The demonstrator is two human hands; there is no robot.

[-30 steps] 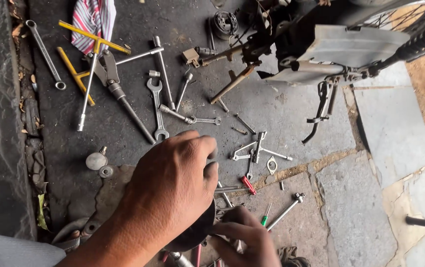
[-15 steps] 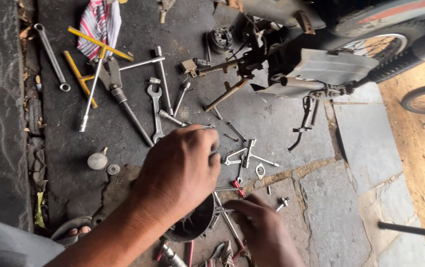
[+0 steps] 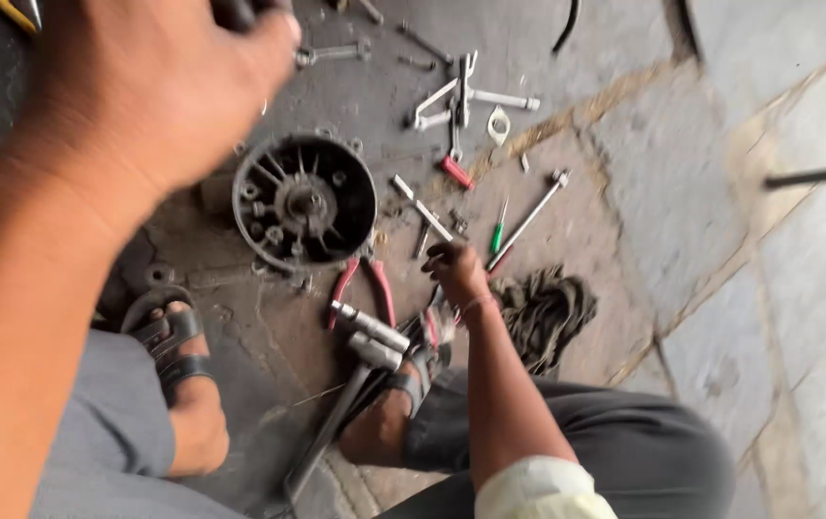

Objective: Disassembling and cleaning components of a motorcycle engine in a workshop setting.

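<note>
Right hand point(image 3: 456, 274) low on the concrete floor point(image 3: 721, 240), fingers bunched narrow over loose bits; held item, if any, can't tell. Green screwdriver point(image 3: 498, 234) just beyond fingertips, long axis pointing away. Left hand point(image 3: 144, 86) raised, blurred, curled round something dark; black finned drum point(image 3: 304, 200) below.

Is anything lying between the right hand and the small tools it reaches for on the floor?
Nothing visible does. The right hand is down at floor level, fingertips at the metal bar and just left of the green-handled screwdriver. The red-handled pliers lie to its left, the rag to its right, neither in the way.
</note>
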